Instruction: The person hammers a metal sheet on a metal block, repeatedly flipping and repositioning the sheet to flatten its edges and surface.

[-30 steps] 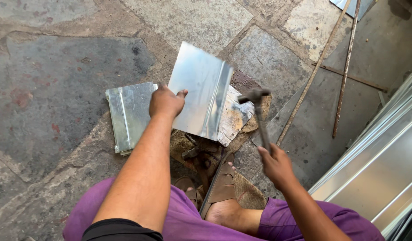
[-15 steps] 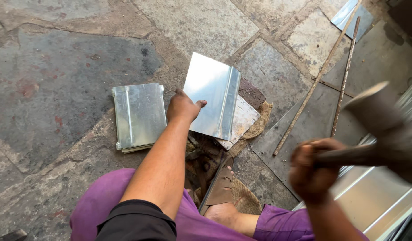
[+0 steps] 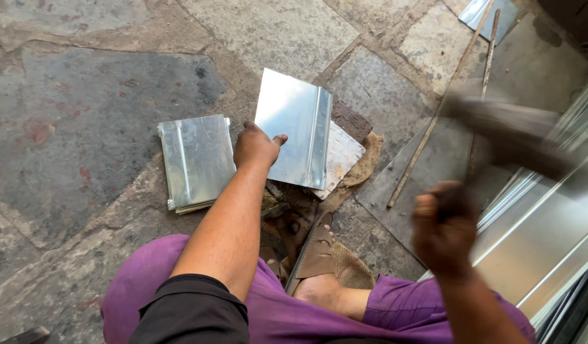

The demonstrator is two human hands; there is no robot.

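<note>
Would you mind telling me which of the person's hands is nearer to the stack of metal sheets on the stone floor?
Left. The left hand presses a shiny metal sheet right beside the stack; the right hand, gripping a blurred hammer, is raised far off to the right.

Two bare hands are seen: the left hand (image 3: 255,146) and the right hand (image 3: 443,229). One hammer (image 3: 504,137) is gripped in the right fingers (blurred). One bent metal sheet (image 3: 297,134) is pressed under the left fingertips, and one stack of sheets (image 3: 195,159) is counted just beside them. Two thin rods (image 3: 481,64) are counted beyond the fingers.
</note>
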